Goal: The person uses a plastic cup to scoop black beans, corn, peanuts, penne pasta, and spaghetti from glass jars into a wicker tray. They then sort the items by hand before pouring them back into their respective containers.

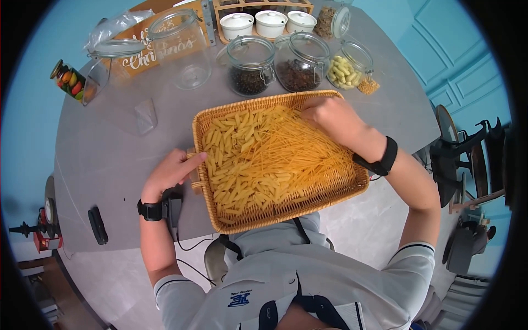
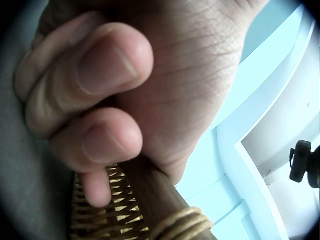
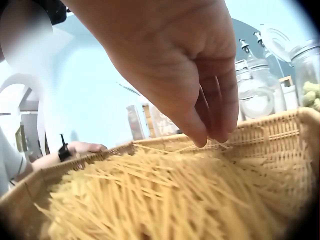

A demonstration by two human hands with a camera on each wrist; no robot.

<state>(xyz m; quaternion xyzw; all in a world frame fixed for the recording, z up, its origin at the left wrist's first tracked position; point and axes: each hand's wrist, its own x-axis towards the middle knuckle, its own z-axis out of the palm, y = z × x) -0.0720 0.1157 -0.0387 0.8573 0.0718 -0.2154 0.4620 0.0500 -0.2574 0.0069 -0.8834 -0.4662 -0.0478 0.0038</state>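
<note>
A rectangular wicker basket sits at the table's front edge, reaching over the person's lap. Penne fills its left and lower part; thin strands of broken spaghetti heap over the middle and right. At the left end, the left hand grips the basket's wooden handle, fingers curled and the thumb toward the rim. The right hand reaches down inside the far right corner. Its thumb and fingertips pinch together at the top of the heap, with a short spaghetti strand at the tips.
Behind the basket stand clip-top glass jars with dark contents, and a tilted jar of pale pieces. White lidded pots sit in a wooden rack. An empty jar and a jar of colourful pieces are at left.
</note>
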